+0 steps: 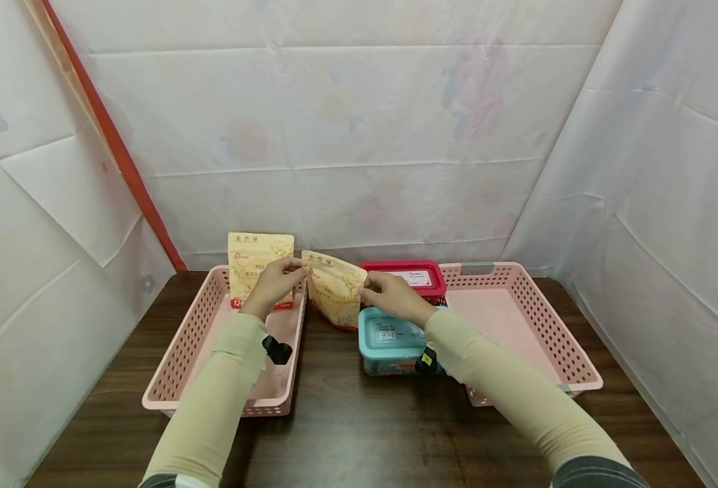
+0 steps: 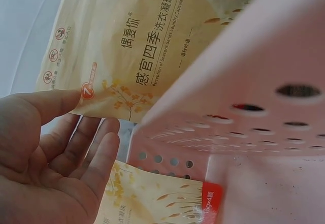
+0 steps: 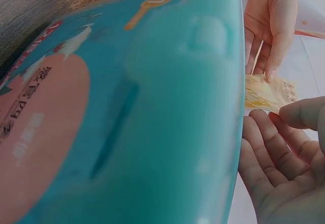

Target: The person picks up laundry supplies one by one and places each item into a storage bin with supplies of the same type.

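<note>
A yellow laundry capsule pouch (image 1: 336, 290) stands between the two pink baskets, tilted to one side. My left hand (image 1: 277, 285) pinches its left edge between thumb and fingers, as the left wrist view (image 2: 56, 148) shows close up. At the opposite edge, my right hand (image 1: 395, 295) pinches the pouch near its upper corner; the same grip shows in the right wrist view (image 3: 289, 153). A second matching pouch (image 1: 261, 264) leans upright in the left basket (image 1: 190, 339), behind my left hand. Beneath my right wrist sits a teal lidded box (image 1: 389, 342).
Behind the teal box is a red-lidded box (image 1: 404, 269) with a white label. The right pink basket (image 1: 556, 332) stands beside both boxes. Dark wooden table (image 1: 359, 434) shows in front, and a pale patterned cloth (image 1: 334, 135) hangs behind and at the sides.
</note>
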`<state>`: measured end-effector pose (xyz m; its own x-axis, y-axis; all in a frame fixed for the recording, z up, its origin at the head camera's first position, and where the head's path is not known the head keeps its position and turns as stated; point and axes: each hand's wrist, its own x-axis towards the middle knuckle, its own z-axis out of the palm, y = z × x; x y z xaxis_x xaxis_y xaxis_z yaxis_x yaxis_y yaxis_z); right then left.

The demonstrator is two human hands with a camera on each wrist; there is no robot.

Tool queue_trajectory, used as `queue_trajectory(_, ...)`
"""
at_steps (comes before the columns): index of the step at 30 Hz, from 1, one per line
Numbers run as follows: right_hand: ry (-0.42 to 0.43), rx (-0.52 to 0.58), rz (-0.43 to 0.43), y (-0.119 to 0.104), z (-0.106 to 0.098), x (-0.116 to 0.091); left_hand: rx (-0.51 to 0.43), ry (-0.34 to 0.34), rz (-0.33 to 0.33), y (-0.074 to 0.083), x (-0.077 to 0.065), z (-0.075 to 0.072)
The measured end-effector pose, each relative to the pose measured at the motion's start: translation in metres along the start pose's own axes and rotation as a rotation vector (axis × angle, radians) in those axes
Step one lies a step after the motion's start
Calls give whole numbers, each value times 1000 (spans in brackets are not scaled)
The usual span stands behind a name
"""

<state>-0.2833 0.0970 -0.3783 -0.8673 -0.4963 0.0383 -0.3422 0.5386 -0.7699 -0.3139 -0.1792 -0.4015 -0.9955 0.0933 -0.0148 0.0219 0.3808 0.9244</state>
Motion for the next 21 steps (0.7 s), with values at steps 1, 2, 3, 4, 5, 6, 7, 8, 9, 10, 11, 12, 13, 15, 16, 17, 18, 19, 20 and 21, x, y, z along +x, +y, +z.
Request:
queue_trajectory(1, 5, 0, -1, 0, 0, 0, 0, 3, 2, 0, 0, 0)
queue_trajectory(2, 11, 1, -5, -1, 0, -1, 5, 10, 4, 1, 0, 0)
queue_trajectory(3, 18, 1, -10, -1, 0, -1, 12, 18, 5, 1, 0, 0)
queue_trajectory(4, 25, 2, -15, -2, -1, -1, 15, 25, 7, 2, 0, 0)
queue_trajectory(5, 31, 6, -22, -3, -1, -1, 17, 35, 9, 3, 1, 0)
queue_trajectory(6, 39, 8, -29, -3, -2, -1, 20, 47, 12, 3, 1, 0)
queue_trajectory(7, 48, 12, -36, -4, -2, -1, 21, 56, 15, 4, 1, -1)
queue_trajectory(8, 56, 17, -43, -4, -2, -1, 26, 64, 20, 5, 1, -1)
queue_trajectory(9, 63, 23, -47, -4, -3, -1, 28, 69, 25, 6, 1, -1)
queue_trajectory(10, 72, 26, -51, -5, -3, -1, 27, 75, 30, 7, 1, -1)
queue_trajectory(11, 81, 29, -54, -5, -3, -1, 26, 81, 36, 8, 1, -2)
queue_trajectory(12, 93, 31, -58, -6, -3, -1, 27, 85, 40, 9, 1, -2)
queue_trajectory(13, 103, 35, -61, -6, -4, 0, 25, 89, 42, 11, 0, -2)
queue_trajectory(15, 123, 45, -73, -7, -5, 0, 22, 99, 46, 14, -1, -3)
queue_trajectory(16, 134, 50, -77, -7, -5, 0, 21, 104, 52, 16, -2, -4)
queue_trajectory(17, 144, 57, -81, -7, -6, 0, 15, 108, 57, 18, -3, -4)
queue_trajectory(18, 154, 66, -88, -8, -6, 0, 12, 113, 62, 19, -4, -5)
queue_trajectory(19, 160, 79, -92, -8, -7, 0, 8, 117, 68, 21, -4, -5)
queue_trajectory(20, 165, 92, -95, -9, -8, 0, 6, 123, 75, 23, -5, -5)
queue_trajectory(21, 169, 106, -97, -9, -9, 0, 3, 126, 82, 25, -5, -6)
